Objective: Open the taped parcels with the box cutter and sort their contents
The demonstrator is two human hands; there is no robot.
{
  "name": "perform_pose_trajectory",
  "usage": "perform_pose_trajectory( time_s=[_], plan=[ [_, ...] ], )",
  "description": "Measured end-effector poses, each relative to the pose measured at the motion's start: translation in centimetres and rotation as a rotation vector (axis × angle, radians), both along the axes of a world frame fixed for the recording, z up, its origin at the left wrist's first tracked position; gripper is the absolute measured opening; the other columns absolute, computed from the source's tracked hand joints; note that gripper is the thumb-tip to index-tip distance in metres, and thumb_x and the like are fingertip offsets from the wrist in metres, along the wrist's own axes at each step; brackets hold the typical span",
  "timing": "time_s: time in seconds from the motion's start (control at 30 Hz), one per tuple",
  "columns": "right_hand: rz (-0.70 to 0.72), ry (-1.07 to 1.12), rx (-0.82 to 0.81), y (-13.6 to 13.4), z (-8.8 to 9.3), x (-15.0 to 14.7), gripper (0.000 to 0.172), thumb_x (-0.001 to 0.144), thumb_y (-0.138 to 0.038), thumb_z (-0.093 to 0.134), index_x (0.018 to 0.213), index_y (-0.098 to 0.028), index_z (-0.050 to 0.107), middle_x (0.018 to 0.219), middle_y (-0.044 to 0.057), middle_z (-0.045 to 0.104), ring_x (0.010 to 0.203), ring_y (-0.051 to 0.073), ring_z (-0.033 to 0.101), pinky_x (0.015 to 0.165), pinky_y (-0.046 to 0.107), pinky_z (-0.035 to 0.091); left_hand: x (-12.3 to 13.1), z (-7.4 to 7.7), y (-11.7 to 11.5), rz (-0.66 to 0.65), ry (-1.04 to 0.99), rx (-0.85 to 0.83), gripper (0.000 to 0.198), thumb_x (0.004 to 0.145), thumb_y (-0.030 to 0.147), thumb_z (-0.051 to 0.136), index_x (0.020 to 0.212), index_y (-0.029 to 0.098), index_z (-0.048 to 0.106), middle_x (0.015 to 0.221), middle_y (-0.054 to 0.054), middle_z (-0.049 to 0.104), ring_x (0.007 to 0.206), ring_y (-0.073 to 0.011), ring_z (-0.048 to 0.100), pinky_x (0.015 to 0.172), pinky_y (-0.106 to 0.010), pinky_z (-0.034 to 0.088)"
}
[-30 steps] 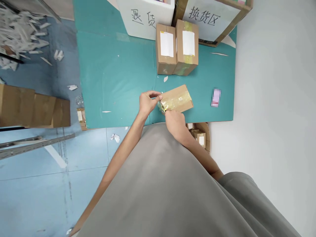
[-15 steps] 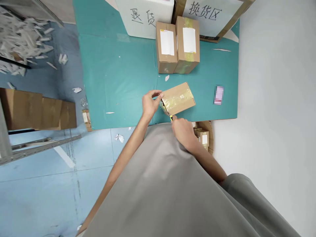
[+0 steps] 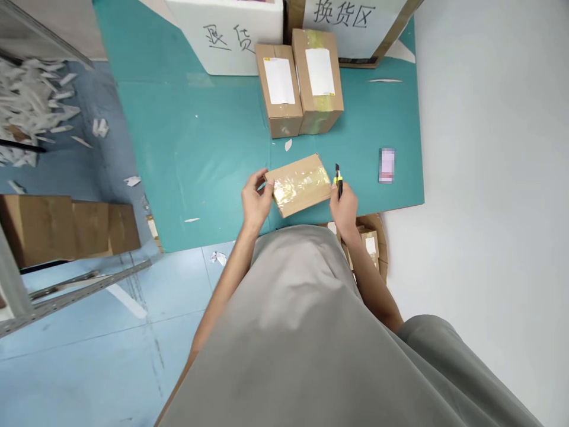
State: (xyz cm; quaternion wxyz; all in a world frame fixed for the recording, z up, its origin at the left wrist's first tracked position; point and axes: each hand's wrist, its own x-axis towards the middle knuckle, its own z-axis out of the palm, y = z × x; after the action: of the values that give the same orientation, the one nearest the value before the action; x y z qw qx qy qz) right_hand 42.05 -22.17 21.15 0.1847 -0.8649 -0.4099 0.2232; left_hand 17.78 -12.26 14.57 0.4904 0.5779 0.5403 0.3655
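A small cardboard box (image 3: 302,185) with shiny yellowish tape along its top is at the near side of the green-covered table (image 3: 195,172). My left hand (image 3: 256,201) grips its left end, thumb on top and fingers at the far corner. In my right hand (image 3: 344,209) is a utility knife (image 3: 338,181) with a black and yellow handle, its blade pointing away from me. The knife is just off the right end of the box, and the blade touches nothing.
Two labelled cardboard boxes (image 3: 317,80) stand farther back, before a white bin (image 3: 231,41) and a large box with a paper sign (image 3: 355,29). A blurred pinkish item (image 3: 386,165) lies at right. More cartons (image 3: 66,228) are at floor level on the left.
My right hand has drawn the knife away from the left end of the box to its right side, turning the blade upward in view. My left hand still holds the left end.
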Motion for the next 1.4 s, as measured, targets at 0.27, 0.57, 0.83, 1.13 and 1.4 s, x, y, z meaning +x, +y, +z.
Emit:
perform_pose_trajectory(
  time_s=[0.27, 0.57, 0.83, 1.13, 1.4],
  plan=[
    [0.037, 0.301, 0.038, -1.3, -0.2, -3.0, 0.035, 0.119, -0.046, 0.044, 0.117, -0.023, 0.07, 0.096, 0.005, 0.081, 0.086, 0.025, 0.081, 0.093, 0.035, 0.06, 3.5, 4.6, -1.3, -0.394, 0.37, 0.333, 0.039, 0.116, 0.048, 0.058, 0.147, 0.029, 0.074, 0.178, -0.012, 0.057, 0.179, -0.0376, 0.034, 0.147, -0.067, 0.022],
    [0.243, 0.055, -0.171, -0.8, 4.9, -2.6, 0.06, 0.117, -0.034, 0.042, 0.17, -0.014, 0.061, 0.136, 0.019, 0.086, 0.119, 0.037, 0.083, 0.109, 0.046, 0.06, 5.4, 4.3, -1.9, -0.532, 0.457, 0.362, 0.043, 0.119, 0.046, 0.048, 0.15, 0.027, 0.072, 0.179, -0.011, 0.058, 0.178, -0.0348, 0.037, 0.148, -0.066, 0.023],
    [0.312, -0.039, -0.382, 0.8, 7.6, -3.4, 0.064, 0.119, -0.03, 0.038, 0.18, -0.014, 0.049, 0.132, 0.02, 0.087, 0.121, 0.039, 0.082, 0.11, 0.049, 0.059, 5.3, 4.1, -2.0, -0.524, 0.431, 0.343, 0.044, 0.119, 0.049, 0.051, 0.153, 0.03, 0.071, 0.179, -0.009, 0.058, 0.179, -0.0334, 0.035, 0.149, -0.064, 0.019],
    [0.297, -0.072, -0.367, 3.1, 8.1, -4.5, 0.053, 0.118, -0.026, 0.048, 0.169, -0.015, 0.057, 0.125, 0.024, 0.085, 0.113, 0.038, 0.083, 0.1, 0.047, 0.063, 5.7, 3.1, -2.2, -0.423, 0.253, 0.291, 0.038, 0.113, 0.058, 0.063, 0.135, 0.031, 0.078, 0.174, -0.005, 0.064, 0.177, -0.035, 0.039, 0.151, -0.064, 0.018],
    [0.291, -0.076, -0.481, 2.0, 9.0, -5.3, 0.043, 0.116, -0.014, 0.043, 0.15, -0.008, 0.07, 0.123, 0.028, 0.084, 0.12, 0.041, 0.083, 0.099, 0.049, 0.064, 5.7, 3.2, -2.8, -0.469, 0.283, 0.286, 0.044, 0.115, 0.058, 0.057, 0.142, 0.028, 0.075, 0.178, -0.009, 0.059, 0.18, -0.0354, 0.033, 0.15, -0.065, 0.015]
  ],
)
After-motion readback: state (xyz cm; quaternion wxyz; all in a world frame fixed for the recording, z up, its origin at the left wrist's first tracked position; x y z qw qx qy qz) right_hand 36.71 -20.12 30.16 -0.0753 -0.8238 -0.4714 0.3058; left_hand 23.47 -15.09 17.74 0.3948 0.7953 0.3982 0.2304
